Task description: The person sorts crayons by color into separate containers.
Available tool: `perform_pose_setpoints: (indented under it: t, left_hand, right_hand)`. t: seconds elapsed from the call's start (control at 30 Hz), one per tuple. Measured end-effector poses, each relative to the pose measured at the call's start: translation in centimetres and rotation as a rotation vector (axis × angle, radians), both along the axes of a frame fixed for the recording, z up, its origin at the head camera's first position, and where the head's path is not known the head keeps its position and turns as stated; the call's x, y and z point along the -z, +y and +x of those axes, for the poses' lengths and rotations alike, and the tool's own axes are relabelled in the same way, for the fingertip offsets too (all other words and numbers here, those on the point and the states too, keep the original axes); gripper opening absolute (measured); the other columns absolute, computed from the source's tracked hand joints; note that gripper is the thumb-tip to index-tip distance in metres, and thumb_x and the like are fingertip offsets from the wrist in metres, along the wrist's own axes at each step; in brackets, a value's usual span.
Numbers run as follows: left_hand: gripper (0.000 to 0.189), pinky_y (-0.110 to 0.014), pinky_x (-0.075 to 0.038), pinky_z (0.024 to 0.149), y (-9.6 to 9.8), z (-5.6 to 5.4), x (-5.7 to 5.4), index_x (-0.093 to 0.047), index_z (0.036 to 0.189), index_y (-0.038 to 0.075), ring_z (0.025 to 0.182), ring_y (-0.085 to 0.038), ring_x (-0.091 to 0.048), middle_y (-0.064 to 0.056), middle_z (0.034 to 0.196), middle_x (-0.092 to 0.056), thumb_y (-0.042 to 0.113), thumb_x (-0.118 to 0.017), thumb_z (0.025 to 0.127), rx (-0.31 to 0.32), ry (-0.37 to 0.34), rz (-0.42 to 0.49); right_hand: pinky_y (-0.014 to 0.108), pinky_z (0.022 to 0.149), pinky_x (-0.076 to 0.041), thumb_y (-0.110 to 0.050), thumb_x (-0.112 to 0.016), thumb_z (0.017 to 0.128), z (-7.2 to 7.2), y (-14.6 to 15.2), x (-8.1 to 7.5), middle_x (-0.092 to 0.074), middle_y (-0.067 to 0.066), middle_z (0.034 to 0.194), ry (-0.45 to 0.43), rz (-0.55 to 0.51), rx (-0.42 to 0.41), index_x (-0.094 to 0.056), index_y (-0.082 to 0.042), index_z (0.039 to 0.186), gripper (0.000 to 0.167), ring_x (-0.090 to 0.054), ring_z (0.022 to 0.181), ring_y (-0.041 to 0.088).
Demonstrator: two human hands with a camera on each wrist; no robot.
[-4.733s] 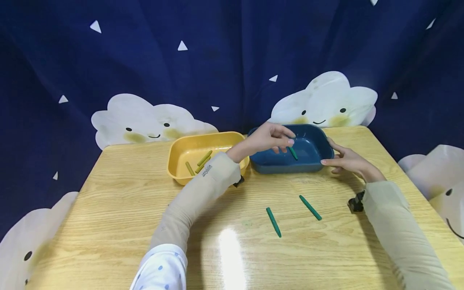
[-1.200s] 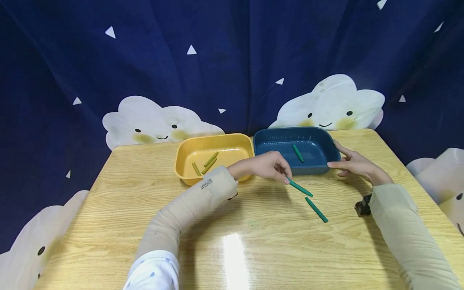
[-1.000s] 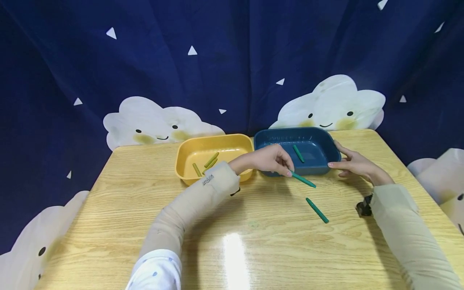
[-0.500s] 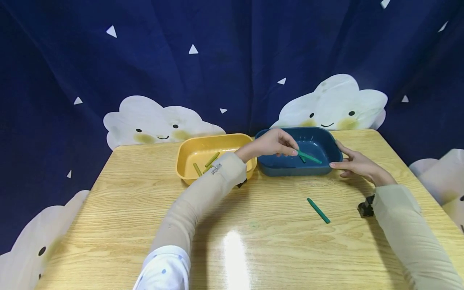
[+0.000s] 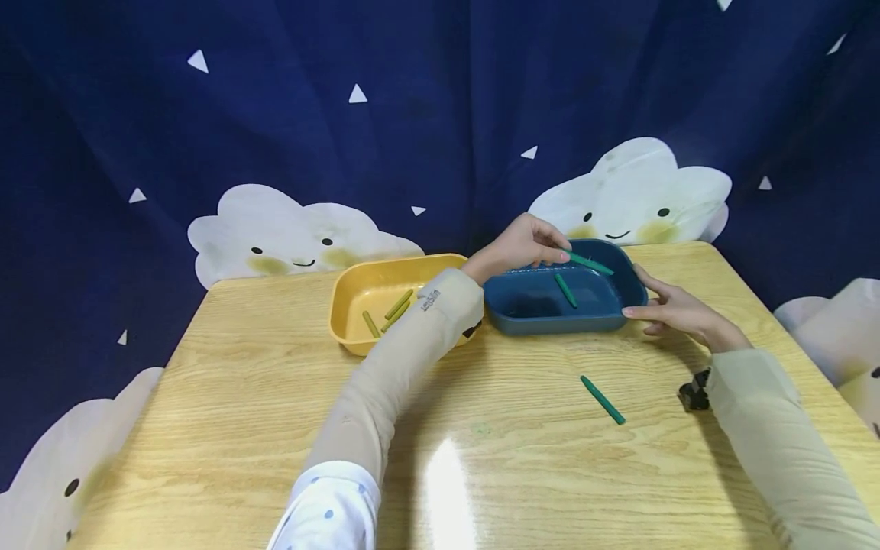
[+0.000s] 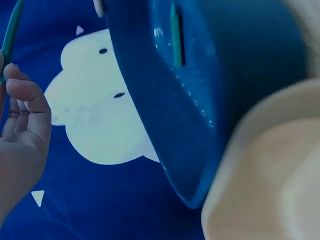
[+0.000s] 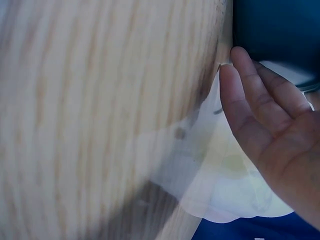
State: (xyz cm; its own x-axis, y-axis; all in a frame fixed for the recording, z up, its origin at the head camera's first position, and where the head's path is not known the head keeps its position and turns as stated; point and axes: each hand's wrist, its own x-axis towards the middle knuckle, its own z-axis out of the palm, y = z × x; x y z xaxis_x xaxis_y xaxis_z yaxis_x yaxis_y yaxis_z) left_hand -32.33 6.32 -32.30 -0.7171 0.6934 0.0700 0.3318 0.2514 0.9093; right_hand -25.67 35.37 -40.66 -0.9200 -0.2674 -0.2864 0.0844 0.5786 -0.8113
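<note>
My left hand [image 5: 525, 243] pinches a green crayon [image 5: 591, 263] between thumb and fingers, over the far side of the blue bin [image 5: 564, 325]. The left wrist view also shows this held crayon [image 6: 12, 31] upright at the left edge. A second green crayon [image 5: 566, 291] lies on the bin's floor. On the table in front lies a third green crayon [image 5: 603, 400]. My right hand [image 5: 677, 312] rests against the bin's right side, thumb at the front corner. In the right wrist view, the fingers [image 7: 245, 115] extend fairly straight along the bin's outer wall.
To the left of the blue bin stands a yellow bin [image 5: 341, 305] with several yellowish crayons [image 5: 399, 304] inside, partly behind my left sleeve. Both bins sit near the back of the wooden table [image 5: 261, 412]. A dark blue curtain [image 5: 412, 114] with clouds hangs behind.
One of two green crayons on the table was picked up by my left hand and carried back over the blue bin, now toward its far rim. My right hand stays at the bin.
</note>
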Motion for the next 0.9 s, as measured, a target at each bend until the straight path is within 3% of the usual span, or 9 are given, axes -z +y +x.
perform_pose_setpoints:
  t: [0.17,0.4,0.7,0.9]
  left_hand:
    - [0.019,-0.026,-0.043,0.052,1.2,-1.0,-0.2,-0.068,0.099,-0.001,0.062,-0.018,-0.052,-0.014,0.080,-0.062,0.007,-0.067,0.082,-0.061,0.030,0.060]
    - [0.015,-0.030,-0.045,0.055,1.9,-2.3,0.3,-0.068,0.096,-0.001,0.065,-0.019,-0.053,-0.008,0.080,-0.060,0.006,-0.066,0.083,-0.125,0.031,0.115]
    - [0.014,-0.026,-0.041,0.052,2.1,-4.0,0.4,-0.068,0.094,-0.005,0.066,-0.025,-0.051,-0.009,0.075,-0.058,0.001,-0.066,0.082,-0.195,0.047,0.188]
    - [0.014,-0.023,-0.042,0.052,1.8,-4.6,1.8,-0.069,0.093,-0.005,0.065,-0.019,-0.052,-0.009,0.074,-0.060,0.002,-0.066,0.082,-0.262,0.055,0.199]
  right_hand:
    - [0.031,0.066,-0.052,-0.027,-0.063,0.086,0.4,0.0,-0.1,-0.039,0.003,0.064,0.004,0.002,0.017,0.013,-0.022,0.144,0.095,-0.049,0.051,0.018]
    - [0.032,0.067,-0.053,-0.029,-0.064,0.086,1.2,-0.2,-0.3,-0.039,0.003,0.065,0.011,0.015,0.016,0.012,-0.022,0.144,0.096,-0.054,0.058,0.022]
    - [0.031,0.062,-0.050,-0.029,-0.065,0.085,1.7,-1.2,-0.4,-0.036,0.001,0.061,0.008,0.004,0.017,0.010,-0.024,0.144,0.096,-0.045,0.047,0.017]
    - [0.032,0.066,-0.052,-0.030,-0.065,0.085,1.7,-1.9,-0.7,-0.040,0.003,0.064,-0.016,0.008,0.009,0.010,-0.025,0.144,0.096,-0.048,0.050,0.018]
